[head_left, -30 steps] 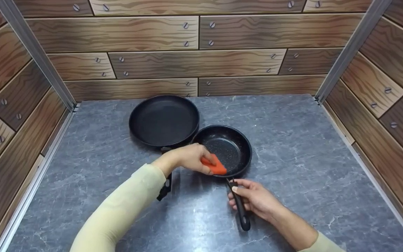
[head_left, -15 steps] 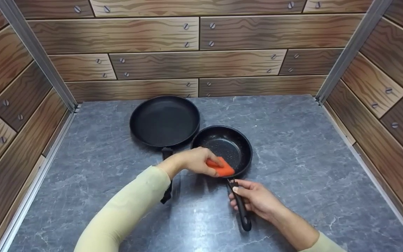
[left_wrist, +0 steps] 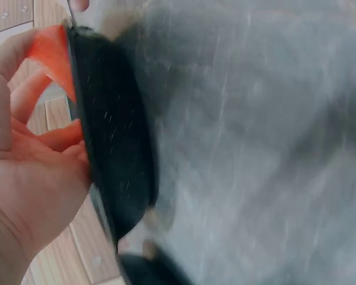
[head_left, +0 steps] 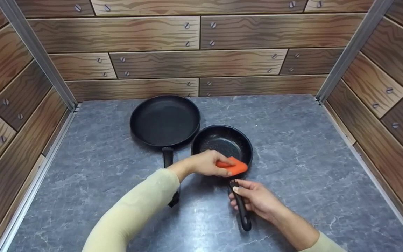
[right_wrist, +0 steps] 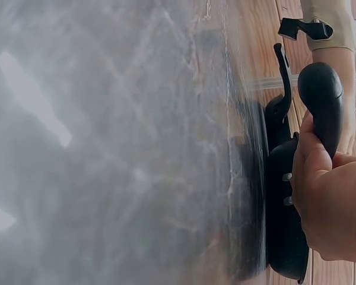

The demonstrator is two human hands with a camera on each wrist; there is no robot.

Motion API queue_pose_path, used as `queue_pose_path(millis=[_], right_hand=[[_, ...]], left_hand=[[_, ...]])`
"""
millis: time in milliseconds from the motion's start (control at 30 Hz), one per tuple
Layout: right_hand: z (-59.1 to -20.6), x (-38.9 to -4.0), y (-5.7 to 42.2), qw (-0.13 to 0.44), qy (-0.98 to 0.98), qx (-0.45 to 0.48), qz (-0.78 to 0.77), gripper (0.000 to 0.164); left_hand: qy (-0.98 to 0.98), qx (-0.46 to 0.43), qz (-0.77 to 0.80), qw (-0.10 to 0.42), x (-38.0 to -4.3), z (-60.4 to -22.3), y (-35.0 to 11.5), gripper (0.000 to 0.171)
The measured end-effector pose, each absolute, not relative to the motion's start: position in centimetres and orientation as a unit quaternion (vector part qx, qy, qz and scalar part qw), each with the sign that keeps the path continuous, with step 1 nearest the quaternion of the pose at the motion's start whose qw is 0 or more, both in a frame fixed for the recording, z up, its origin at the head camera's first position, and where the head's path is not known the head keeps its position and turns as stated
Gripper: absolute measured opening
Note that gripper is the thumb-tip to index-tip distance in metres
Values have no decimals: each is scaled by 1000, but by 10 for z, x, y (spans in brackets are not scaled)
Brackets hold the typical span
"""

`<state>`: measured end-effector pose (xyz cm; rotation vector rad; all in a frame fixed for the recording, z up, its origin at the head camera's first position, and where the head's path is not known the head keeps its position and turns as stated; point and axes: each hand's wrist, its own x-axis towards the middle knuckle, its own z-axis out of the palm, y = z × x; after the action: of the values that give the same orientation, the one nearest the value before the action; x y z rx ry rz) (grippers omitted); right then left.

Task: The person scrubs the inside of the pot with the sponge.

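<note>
Over the near part of the small speckled black frying pan (head_left: 219, 134), my left hand (head_left: 210, 163) pinches a folded orange cloth (head_left: 237, 167) at the pan's inner wall. In the left wrist view the cloth (left_wrist: 52, 56) shows between thumb and fingers at the pan's rim. My right hand (head_left: 255, 199) grips the pan's black handle (head_left: 244, 213) close to where it joins the pan, thumb on top. The right wrist view shows that handle (right_wrist: 323, 95) standing out past the fingers of my right hand (right_wrist: 332, 202).
A larger black frying pan (head_left: 164, 120) stands behind and to the left, close beside the small one. Its handle (head_left: 168, 157) points toward me, partly behind my left forearm. Wood-patterned walls (head_left: 152, 33) enclose the grey marbled table (head_left: 292, 140) at the back and sides.
My left hand has slid the cloth to the right along the near inside of the small pan. My right hand keeps its hold on the handle, and both pans stay in place.
</note>
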<state>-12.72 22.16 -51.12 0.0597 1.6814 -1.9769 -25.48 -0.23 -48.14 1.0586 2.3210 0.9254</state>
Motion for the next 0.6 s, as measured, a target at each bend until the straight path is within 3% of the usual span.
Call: queue_pose_path(millis=[600], right_hand=[[-509,-126,222,272,625,22,-731,60]], left_hand=[[876,409,226,123,-270,-494,30,54]])
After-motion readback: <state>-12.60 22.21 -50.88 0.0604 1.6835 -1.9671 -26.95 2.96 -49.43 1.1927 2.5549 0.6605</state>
